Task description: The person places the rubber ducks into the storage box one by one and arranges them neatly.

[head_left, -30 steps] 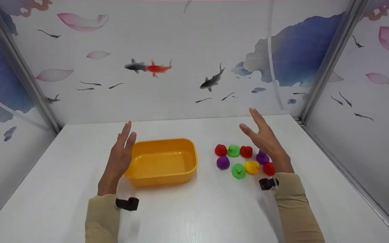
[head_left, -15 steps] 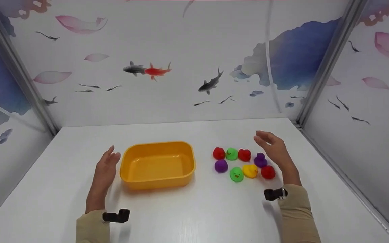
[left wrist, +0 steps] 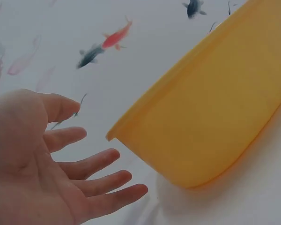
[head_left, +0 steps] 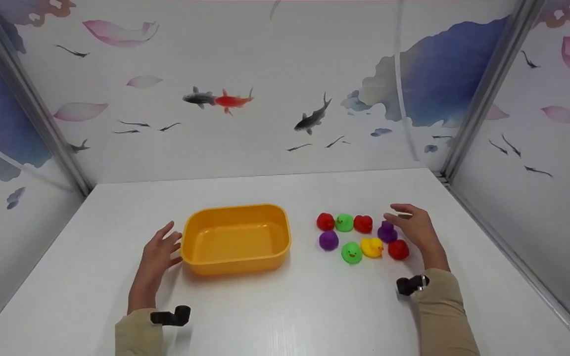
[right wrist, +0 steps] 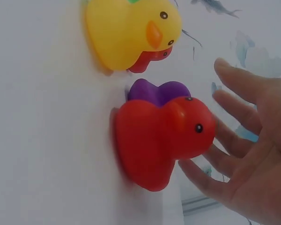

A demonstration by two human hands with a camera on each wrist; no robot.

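Observation:
My left hand (head_left: 158, 254) is spread beside the left end of an empty yellow plastic basin (head_left: 235, 264). In the left wrist view its fingers (left wrist: 100, 161) are extended and apart from the basin's wall (left wrist: 206, 112). On the right, my right hand (head_left: 416, 227) hovers over the right end of a group of rubber ducks, nearest a purple duck (head_left: 387, 232) and a red duck (head_left: 398, 249). The right wrist view has its fingers (right wrist: 239, 82) spread behind the red duck (right wrist: 150, 136), holding nothing. The purple duck (right wrist: 159, 93) is partly hidden there.
A yellow duck (head_left: 372, 247), a green duck (head_left: 352, 252) and several more red, green and purple ones stand close together right of the basin. The white table (head_left: 265, 316) ends at printed wall panels (head_left: 245, 143) behind and at both sides. Each wrist wears a small black camera.
Both hands have come down toward the table. The left moved back and outward to the basin's left end; the right lowered and shifted right, over the purple duck. Basin and ducks stay put.

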